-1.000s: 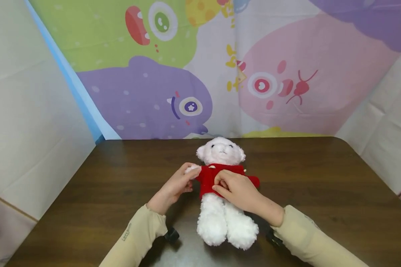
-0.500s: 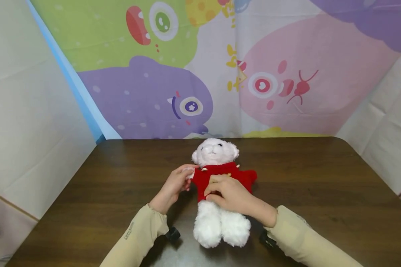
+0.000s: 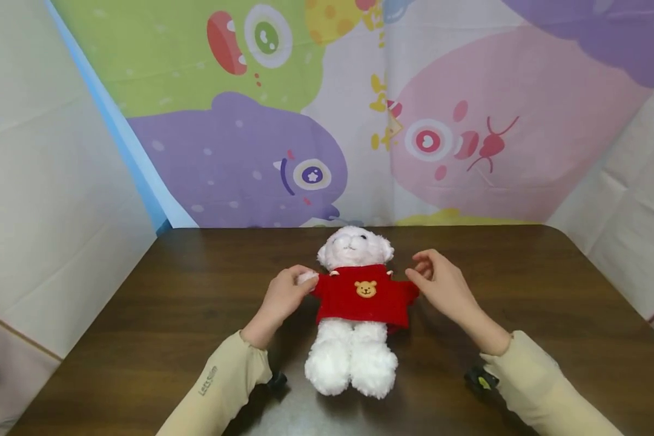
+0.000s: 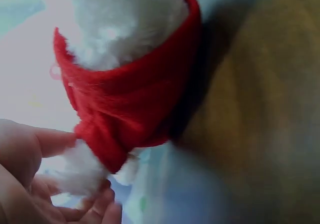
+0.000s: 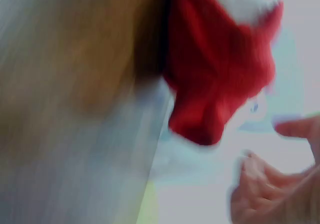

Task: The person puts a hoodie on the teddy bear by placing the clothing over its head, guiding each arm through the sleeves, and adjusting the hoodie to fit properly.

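A white plush bear (image 3: 351,360) lies face up on the table, its head toward the back edge. It wears a red top (image 3: 340,306) with a tan bear-face patch (image 3: 366,289) on the chest. My left hand (image 3: 282,295) grips the bear's paw (image 4: 82,171), which sticks out of the sleeve between thumb and fingers. Beside the other sleeve (image 5: 200,119), my right hand (image 3: 448,287) hovers with thumb and fingers parted, holding nothing. No paw shows at that sleeve's end.
The brown wooden table (image 3: 550,315) extends to both sides of the bear. Behind it hangs a cartoon-printed cloth (image 3: 360,181), and pale cloth panels (image 3: 38,181) flank the table.
My right hand has left the front of the red top and moved right to the far sleeve, uncovering the patch. The bear has shifted slightly left; my left hand still holds its paw.
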`<state>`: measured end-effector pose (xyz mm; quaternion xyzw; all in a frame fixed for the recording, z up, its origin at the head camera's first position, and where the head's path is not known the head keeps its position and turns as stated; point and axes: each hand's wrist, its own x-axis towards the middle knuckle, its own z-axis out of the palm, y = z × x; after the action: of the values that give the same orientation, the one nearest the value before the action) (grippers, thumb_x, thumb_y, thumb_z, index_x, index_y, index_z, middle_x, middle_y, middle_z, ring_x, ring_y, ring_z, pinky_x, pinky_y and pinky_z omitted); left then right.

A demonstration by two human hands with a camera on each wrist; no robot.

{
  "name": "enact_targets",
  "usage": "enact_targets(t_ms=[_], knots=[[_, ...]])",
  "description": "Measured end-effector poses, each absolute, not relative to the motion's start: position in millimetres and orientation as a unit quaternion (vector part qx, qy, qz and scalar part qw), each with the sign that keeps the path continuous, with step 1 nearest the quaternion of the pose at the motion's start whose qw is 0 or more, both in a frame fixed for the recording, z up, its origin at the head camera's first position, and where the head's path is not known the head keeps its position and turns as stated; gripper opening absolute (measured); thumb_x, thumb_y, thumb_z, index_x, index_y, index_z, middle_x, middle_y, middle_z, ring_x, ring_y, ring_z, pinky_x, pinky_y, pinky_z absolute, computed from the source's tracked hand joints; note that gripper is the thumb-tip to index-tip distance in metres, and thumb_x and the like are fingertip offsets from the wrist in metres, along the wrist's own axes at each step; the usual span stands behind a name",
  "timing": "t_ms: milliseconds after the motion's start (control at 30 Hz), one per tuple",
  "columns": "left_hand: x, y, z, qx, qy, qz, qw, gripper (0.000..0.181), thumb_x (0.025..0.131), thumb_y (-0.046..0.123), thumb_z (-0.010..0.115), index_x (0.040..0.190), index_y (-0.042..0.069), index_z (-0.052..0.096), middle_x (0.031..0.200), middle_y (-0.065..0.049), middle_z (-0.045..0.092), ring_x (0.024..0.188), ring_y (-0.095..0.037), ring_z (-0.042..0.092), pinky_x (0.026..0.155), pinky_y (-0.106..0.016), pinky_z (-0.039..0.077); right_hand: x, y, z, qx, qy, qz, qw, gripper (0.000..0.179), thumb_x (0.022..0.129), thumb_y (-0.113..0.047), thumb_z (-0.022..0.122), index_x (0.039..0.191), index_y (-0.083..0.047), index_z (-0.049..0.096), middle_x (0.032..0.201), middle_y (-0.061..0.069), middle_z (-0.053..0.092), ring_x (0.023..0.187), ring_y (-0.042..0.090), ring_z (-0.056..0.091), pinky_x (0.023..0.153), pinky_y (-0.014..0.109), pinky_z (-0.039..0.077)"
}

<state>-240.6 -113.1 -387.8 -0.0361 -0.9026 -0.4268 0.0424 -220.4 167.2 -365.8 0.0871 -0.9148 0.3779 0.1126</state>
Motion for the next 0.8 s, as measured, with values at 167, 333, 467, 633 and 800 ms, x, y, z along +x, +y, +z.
enact_targets(t_ms=[167,333,467,633,800], knots=[[-235,-106,-368,-0.064,-0.921,-0.366,0.118,0.015,0.079,0.016,0.063,0.090,0.006,0.063,0.089,-0.009,0.059,0.085,-0.024,0.052,0.076,-0.038,0.042,-221,185,-367,0.043,-0.945,0.318,-0.068,0.063,0.084,-0.051,0.054,0.117,0.003,0.051,0.106,0.017,0.060,0.087,0.024,0.057,0.074,0.038,0.050],[-226,-79,-345,-0.184,-0.903,-0.362,0.137,0.004,0.081,0.011,0.065,0.085,0.011,0.066,0.086,-0.003,0.061,0.080,-0.020,0.055,0.073,-0.033,0.045,-222,179,-371,0.028,-0.926,0.354,-0.129,0.064,0.081,-0.053,0.056,0.114,0.001,0.054,0.109,0.016,0.059,0.089,0.023,0.052,0.074,0.037,0.048],[-224,-55,-341,-0.279,-0.887,-0.363,0.062,0.009,0.083,0.012,0.064,0.091,0.013,0.067,0.090,0.002,0.063,0.078,-0.012,0.055,0.071,-0.024,0.046,-222,175,-372,0.046,-0.913,0.398,-0.079,0.044,0.083,-0.041,0.060,0.105,-0.003,0.058,0.103,0.013,0.061,0.086,0.021,0.053,0.071,0.033,0.047],[-227,-39,-355,-0.323,-0.880,-0.349,0.012,0.025,0.083,0.018,0.065,0.107,0.014,0.063,0.104,0.002,0.062,0.079,-0.009,0.054,0.072,-0.018,0.045,-222,173,-374,0.093,-0.875,0.468,-0.080,0.039,0.084,-0.029,0.063,0.108,-0.001,0.051,0.106,0.016,0.061,0.092,0.023,0.056,0.080,0.037,0.049],[-227,-30,-367,-0.322,-0.906,-0.267,0.072,0.036,0.080,0.031,0.068,0.113,0.018,0.062,0.111,0.003,0.061,0.088,-0.012,0.055,0.080,-0.023,0.044,-223,173,-379,0.111,-0.833,0.523,-0.144,0.052,0.081,-0.025,0.067,0.116,0.004,0.041,0.109,0.019,0.057,0.093,0.023,0.056,0.083,0.037,0.048]])
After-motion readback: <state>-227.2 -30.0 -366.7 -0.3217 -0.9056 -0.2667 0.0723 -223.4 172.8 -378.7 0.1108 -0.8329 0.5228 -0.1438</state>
